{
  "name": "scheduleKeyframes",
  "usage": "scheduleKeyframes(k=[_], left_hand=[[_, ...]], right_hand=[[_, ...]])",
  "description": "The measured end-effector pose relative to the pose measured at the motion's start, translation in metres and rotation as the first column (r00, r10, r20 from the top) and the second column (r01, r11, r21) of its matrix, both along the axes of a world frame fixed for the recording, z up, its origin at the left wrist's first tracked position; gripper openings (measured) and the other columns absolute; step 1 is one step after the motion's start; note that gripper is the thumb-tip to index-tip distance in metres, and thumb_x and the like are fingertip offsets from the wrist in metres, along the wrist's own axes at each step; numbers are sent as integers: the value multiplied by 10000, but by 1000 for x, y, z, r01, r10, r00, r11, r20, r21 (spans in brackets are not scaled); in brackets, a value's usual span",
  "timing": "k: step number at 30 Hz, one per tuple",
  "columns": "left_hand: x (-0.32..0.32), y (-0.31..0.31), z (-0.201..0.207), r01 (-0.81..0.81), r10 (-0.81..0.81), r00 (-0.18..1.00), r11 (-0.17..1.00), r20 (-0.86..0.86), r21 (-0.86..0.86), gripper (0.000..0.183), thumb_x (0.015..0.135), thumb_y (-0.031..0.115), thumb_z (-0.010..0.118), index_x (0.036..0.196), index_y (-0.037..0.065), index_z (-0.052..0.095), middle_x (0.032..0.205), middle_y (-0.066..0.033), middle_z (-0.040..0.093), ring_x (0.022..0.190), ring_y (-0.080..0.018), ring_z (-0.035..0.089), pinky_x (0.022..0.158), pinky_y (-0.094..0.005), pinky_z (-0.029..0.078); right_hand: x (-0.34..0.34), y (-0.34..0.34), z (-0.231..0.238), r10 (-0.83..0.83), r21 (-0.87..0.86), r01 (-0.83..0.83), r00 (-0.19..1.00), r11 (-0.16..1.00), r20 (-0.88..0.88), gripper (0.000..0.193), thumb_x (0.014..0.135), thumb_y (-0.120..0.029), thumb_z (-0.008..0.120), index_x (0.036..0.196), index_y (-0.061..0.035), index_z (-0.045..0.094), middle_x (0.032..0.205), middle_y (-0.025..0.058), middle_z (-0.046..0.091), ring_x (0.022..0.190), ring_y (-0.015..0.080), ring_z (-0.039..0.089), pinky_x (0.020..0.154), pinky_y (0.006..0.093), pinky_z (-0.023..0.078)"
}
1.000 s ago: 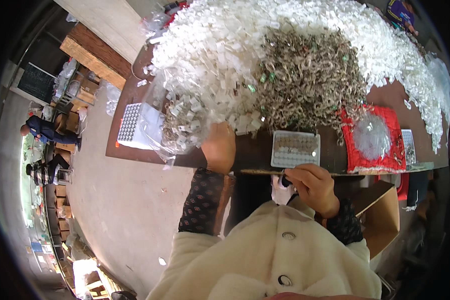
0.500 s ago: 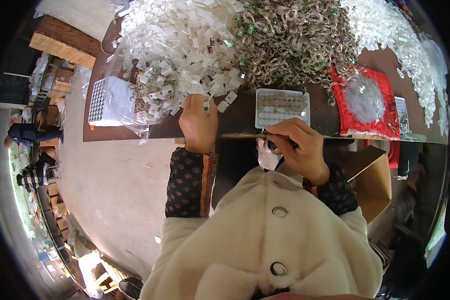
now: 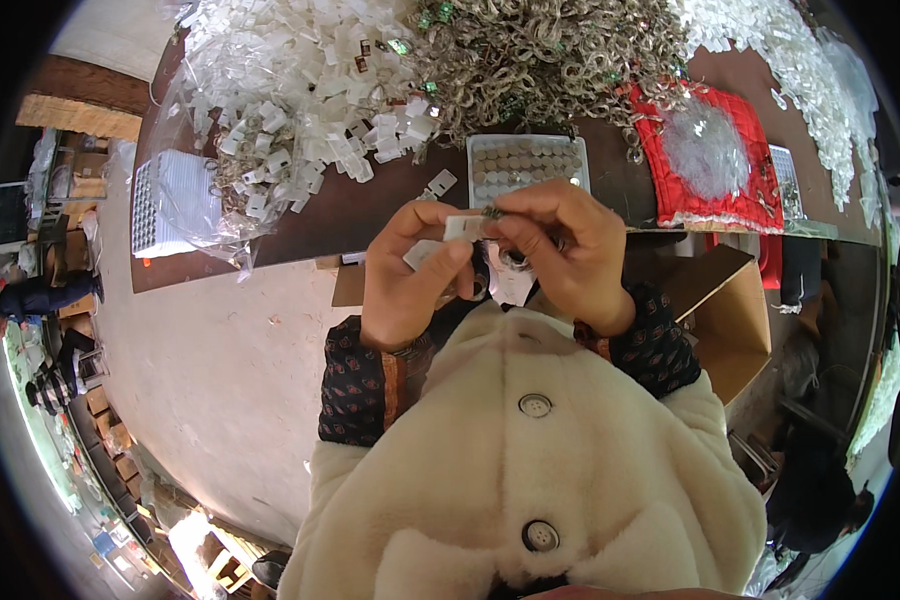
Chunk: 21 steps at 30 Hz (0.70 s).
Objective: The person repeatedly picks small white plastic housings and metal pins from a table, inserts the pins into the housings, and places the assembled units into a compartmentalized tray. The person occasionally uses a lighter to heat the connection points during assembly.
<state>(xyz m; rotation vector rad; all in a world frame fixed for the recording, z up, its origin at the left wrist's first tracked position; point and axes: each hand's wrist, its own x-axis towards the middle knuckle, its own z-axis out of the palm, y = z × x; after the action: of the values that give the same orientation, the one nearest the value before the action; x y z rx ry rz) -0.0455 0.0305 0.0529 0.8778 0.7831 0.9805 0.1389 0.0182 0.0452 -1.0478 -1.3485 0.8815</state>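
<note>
In front of my chest, just off the table edge, both hands meet. My left hand (image 3: 398,285) pinches a small white plastic casing (image 3: 461,228) between thumb and fingers. A second white piece (image 3: 420,254) lies in the same palm. My right hand (image 3: 575,255) has its thumb and forefinger closed on a tiny dark part (image 3: 492,212) at the casing's right end. A clear looped band hangs partly hidden under the right fingers. Beyond the hands stands a white tray (image 3: 476,192) with rows of round, coin-like discs (image 3: 525,160).
White plastic casings (image 3: 340,90) are heaped at the far left. A pile of coiled clear bands with green boards (image 3: 550,65) fills the far middle. A red cloth (image 3: 760,165) bears a clear tangle (image 3: 705,150). White trays (image 3: 170,205) are stacked left; a cardboard box (image 3: 735,310) stands right, below the table.
My left hand has picked up white casings from the pile's edge and come back toward me. My right hand has moved slightly left and up to meet it. The view has shifted.
</note>
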Motion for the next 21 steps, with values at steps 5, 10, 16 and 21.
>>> scheduleKeyframes(k=[5, 10, 16, 21], left_hand=[[10, -8, -10, -49, 72, 991, 980, -114, 192, 263, 885, -22, 703, 1139, -29, 636, 949, -73, 687, 654, -63, 569, 576, -208, 473], [14, -11, -16, -173, 187, 981, 967, -58, 186, 223, 894, -23, 700, 1115, -23, 666, 949, -62, 698, 675, -62, 576, 583, -208, 483], [14, -14, -17, -187, 201, 979, 954, -37, 235, 236, 899, -15, 702, 1131, -22, 660, 935, -55, 700, 676, -68, 587, 590, -217, 494], [16, -15, -20, -210, 225, 974, 932, -18, 295, 254, 873, -45, 722, 1117, -31, 653, 966, -69, 697, 719, -69, 606, 614, -216, 513]], right_hand=[[6, -3, 4, 114, -182, -241, 844, 953, -524, 167, 958, 10, 633, 1119, 50, 643, 998, 94, 707, 936, 143, 700, 799, 248, 570], [6, -6, 9, 81, -134, -134, 935, 982, -345, 167, 937, 29, 649, 1102, 30, 671, 984, 61, 686, 841, 105, 674, 718, 231, 551], [5, -4, 10, 68, 92, -70, 997, 993, 26, 207, 865, 78, 689, 1039, -29, 720, 914, 67, 657, 765, 100, 649, 658, 223, 520], [2, -6, 12, 92, 43, -93, 996, 995, 15, 203, 868, 82, 685, 1035, -26, 724, 909, 62, 657, 766, 106, 653, 667, 229, 526]])
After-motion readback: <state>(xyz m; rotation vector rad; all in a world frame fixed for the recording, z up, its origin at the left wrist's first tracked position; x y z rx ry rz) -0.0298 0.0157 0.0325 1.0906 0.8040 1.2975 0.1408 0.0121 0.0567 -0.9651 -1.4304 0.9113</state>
